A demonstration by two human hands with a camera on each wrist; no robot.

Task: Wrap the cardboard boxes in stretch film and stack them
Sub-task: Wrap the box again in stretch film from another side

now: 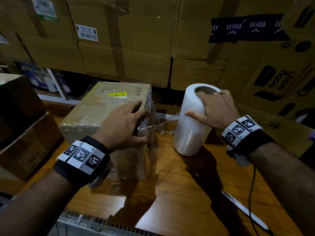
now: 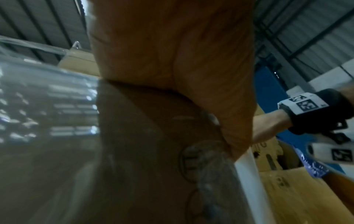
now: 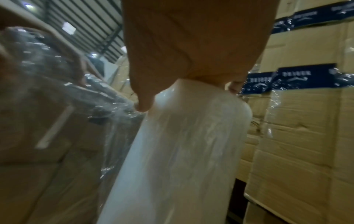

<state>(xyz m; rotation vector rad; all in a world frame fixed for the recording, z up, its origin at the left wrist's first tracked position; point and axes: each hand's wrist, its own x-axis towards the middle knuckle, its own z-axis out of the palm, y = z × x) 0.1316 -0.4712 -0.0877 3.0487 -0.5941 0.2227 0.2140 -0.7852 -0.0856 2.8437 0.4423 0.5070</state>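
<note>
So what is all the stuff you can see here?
box: one, brown, on the table's left part, film over it, yellow label on top
film roll: one, white, upright on the table, right of the box
loose film: one clear strand, from the box's right edge to the roll
table: one, brown wood, under both
stacked boxes: many, brown, behind the table; some with white labels, some with dark blue tape
side boxes: a few, brown, at the left
wristbands: two, black with black-and-white markers
left hand: on the box's right edge, holding film there
right hand: grips the roll's top, fingers in its core
</note>
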